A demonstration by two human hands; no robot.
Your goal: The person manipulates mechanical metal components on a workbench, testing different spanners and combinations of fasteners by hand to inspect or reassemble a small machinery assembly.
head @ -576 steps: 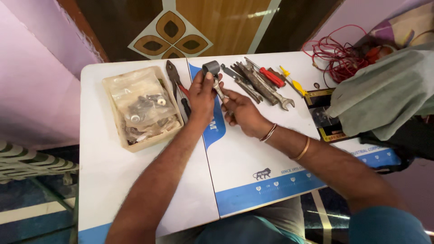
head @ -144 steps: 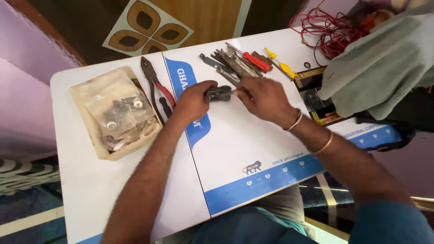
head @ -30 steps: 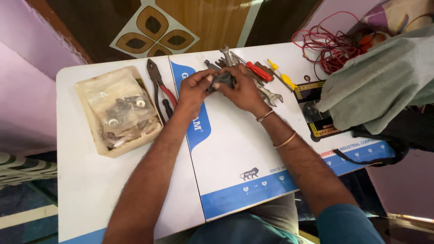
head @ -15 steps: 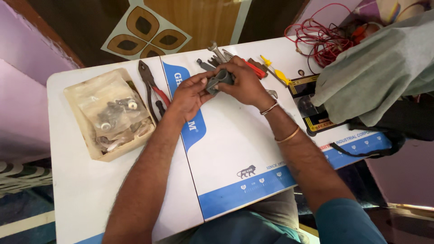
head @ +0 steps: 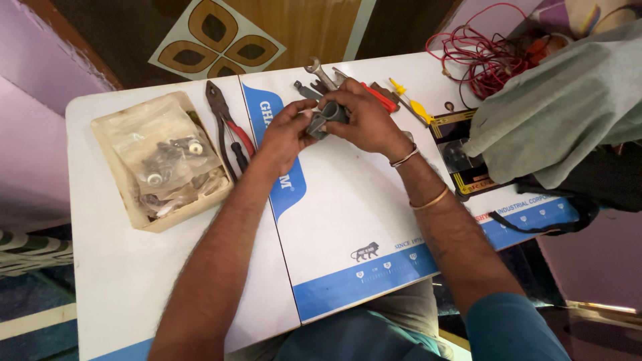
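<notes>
**Both hands close on a small grey metal part above the worktop's far edge**

The left hand (head: 284, 134) and right hand (head: 361, 120) meet near the middle of the worktop's far edge, both grasping one small dark grey metal part (head: 324, 117), which sits between the fingertips, lifted just clear of the white worktop (head: 120, 281). Holding it from both sides seems to steady it and keep it turned up towards the eye.

Just beyond the right hand lies a row of hand tools: a steel open-ended spanner (head: 318, 71), a red-handled screwdriver (head: 380, 98) and a yellow-handled screwdriver (head: 413, 105), side by side along the far edge, likely within easy reach. Left of the left hand lie red-and-black-handled pliers (head: 227, 134), touching a shallow beige tray (head: 120, 208) of clear plastic bags with small metal fittings. Towards the far right corner are tangled red wires (head: 478, 57) and a grey-green cloth (head: 555, 120).
</notes>
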